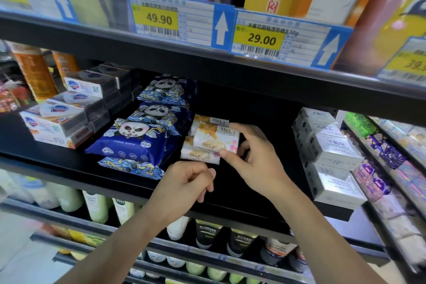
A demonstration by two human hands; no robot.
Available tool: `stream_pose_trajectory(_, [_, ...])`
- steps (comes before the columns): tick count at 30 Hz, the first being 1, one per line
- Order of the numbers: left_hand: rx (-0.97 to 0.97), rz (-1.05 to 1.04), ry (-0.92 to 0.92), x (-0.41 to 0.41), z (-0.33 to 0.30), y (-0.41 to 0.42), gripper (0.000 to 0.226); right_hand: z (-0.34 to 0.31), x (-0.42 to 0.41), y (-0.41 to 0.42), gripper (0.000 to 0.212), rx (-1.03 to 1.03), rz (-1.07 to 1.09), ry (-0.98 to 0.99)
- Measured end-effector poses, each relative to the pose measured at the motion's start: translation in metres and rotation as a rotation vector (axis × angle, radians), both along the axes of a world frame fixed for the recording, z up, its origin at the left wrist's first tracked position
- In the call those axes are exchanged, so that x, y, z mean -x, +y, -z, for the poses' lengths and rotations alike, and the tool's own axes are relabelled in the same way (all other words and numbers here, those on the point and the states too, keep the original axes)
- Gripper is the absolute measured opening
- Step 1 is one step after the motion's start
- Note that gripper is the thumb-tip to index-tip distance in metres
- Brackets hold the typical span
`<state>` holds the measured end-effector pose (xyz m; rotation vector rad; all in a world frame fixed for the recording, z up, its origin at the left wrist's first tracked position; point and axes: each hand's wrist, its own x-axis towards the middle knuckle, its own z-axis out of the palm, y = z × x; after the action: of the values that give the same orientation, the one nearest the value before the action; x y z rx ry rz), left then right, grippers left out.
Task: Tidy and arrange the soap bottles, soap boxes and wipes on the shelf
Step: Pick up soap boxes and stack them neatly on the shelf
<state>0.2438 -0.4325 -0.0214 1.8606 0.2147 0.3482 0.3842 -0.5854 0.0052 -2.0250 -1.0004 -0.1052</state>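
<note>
MeLy soap packs point(208, 143) stacked flat, long axes sideways, in right hand point(254, 159)

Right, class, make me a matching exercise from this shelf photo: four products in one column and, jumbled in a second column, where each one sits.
Column one:
1. dark blue panda-print wipe packs
2. small white MeLy soap packets
3. white soap boxes with a blue shield logo
4. silver-white cartons with black dots

Column two:
a. far right of the shelf
b. far left of the shelf
c. in the right hand's fingers
d. stacked left of centre

Pairs: 1-d, 2-c, 3-b, 4-a
</note>
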Motion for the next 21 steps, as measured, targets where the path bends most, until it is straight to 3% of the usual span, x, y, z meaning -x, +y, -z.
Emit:
stream_pose_trajectory(10, [-0.076,0.022,0.016,0.000,0.002,-0.001,0.035,0.016,-0.005,0.025,0.063,0.091,-0.036,-0.099])
stream_pose_trajectory(16, [-0.190,0.012,-0.032,-0.003,0.003,-0.004,0.014,0.000,-0.011,0.010,0.056,-0.121,-0.011,0.022])
stream_pose_trajectory(18, [-0.351,-0.032,-0.099,-0.006,0.002,-0.008,0.011,-0.012,-0.025,0.002,0.055,-0.180,0.095,0.062])
stream_pose_trajectory(21, [-0.735,-0.106,-0.205,-0.018,-0.007,-0.013,0.029,-0.022,-0.062,-0.004,0.052,-0.095,0.272,0.047])
